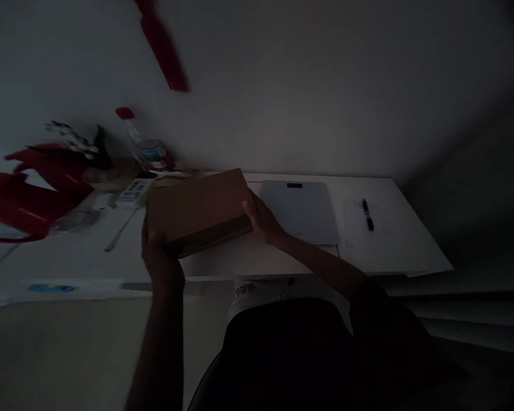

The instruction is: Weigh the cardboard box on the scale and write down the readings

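Both hands are clamped on a brown cardboard box (197, 205), one at each end. The left hand (160, 262) wraps the near left corner, and the right hand (263, 220) presses against the right end, its thumb toward the near side. The box is held slightly tilted, its right end farther from the person than its left, over the middle of a white table (406, 245); from where I stand I can't tell whether its underside touches the top.

Just beside the right hand lies a flat, pale scale (300, 217) with a small dark display along its far edge. Further right there's a sheet of paper (381, 234), a dark pen (368, 214) lying across it.

To the left of the box I see a small white carton (133, 191) with a printed label, and a thin stick (120, 231) lying on the tabletop. Behind them, near the wall (304, 97), are a bottle with a red cap (125, 113) and a labelled jar (153, 153). At the far left sit two red jugs (21, 202), white flowers (71, 138) beside them. Something long and red (163, 48), too blurred to make out, is higher up against the wall.
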{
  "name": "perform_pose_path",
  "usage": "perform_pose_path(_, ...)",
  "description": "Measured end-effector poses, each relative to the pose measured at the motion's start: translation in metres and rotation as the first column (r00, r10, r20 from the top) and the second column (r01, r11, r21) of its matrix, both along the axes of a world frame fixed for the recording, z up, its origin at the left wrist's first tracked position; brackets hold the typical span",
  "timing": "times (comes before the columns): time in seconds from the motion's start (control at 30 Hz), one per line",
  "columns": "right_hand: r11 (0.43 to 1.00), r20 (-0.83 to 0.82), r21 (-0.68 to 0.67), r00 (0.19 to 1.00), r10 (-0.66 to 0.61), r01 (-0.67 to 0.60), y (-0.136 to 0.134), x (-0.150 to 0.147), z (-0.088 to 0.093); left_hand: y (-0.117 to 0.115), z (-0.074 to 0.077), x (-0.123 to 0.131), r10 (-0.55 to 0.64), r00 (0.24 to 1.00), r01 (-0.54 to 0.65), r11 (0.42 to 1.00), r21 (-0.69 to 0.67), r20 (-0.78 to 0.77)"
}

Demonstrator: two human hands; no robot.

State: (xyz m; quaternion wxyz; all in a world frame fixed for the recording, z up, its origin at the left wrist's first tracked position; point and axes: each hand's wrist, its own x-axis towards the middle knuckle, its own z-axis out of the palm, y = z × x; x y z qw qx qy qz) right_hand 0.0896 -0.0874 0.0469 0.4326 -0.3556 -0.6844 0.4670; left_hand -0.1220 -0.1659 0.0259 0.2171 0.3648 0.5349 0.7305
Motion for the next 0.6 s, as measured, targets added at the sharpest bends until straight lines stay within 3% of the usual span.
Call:
perform_pose_path(0.17, 0.986, 0.042, 0.053, 0.986, -0.160, 0.158, 0.003, 0.056, 0.021, 0.032, 0.021, 0.048, -0.137, 0.988, 0.132, 0.989, 0.062, 0.077)
perform_pose_path(0.3, 0.945, 0.059, 0.073, 0.945, -0.322, 0.317, 0.002, 0.104, 0.024, 0.057, 0.027, 0.089, -0.246, 0.968, 0.244, 0.969, 0.049, 0.043)
perform_pose_path(0.4, 0.912, 0.054, 0.077, 0.912, -0.406, 0.402, -0.004, 0.137, 0.021, 0.068, 0.025, 0.120, -0.342, 0.940, 0.341, 0.939, 0.054, 0.008)
perform_pose_path(0.6, 0.875, 0.066, 0.042, 0.873, -0.484, 0.482, -0.019, 0.185, 0.011, 0.080, 0.008, 0.166, -0.485, 0.869, 0.486, 0.874, 0.020, 0.094)
